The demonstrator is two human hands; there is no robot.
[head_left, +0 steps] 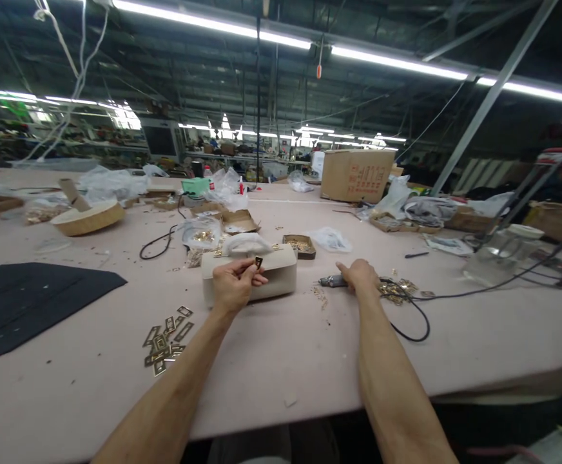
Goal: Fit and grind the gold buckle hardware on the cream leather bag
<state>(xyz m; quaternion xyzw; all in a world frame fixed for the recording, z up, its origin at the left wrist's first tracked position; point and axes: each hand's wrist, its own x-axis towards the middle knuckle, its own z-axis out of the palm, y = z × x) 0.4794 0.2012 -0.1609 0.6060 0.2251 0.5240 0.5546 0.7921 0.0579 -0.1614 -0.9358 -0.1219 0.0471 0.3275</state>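
Observation:
My left hand [236,282] pinches a small dark metal plate [258,262] in front of a cream handbag [281,274], whose handle [247,243] is wrapped in white padding. The bag stands upright on the table. To the right, my right hand [362,276] is closed over a grey corded electric screwdriver [333,281] lying on the table, its tip pointing left. Tiny gold screws [320,298] lie scattered below that tip. Left of my left forearm is a loose pile of rectangular metal frames [160,343].
Gold hardware [399,291] lies right of my right hand, beside the looping black cord [426,322]. Behind the bag are a small box of fittings [300,246] and a plastic bag [330,239]. A dark sheet [34,303] lies left; a carton [356,175] stands behind.

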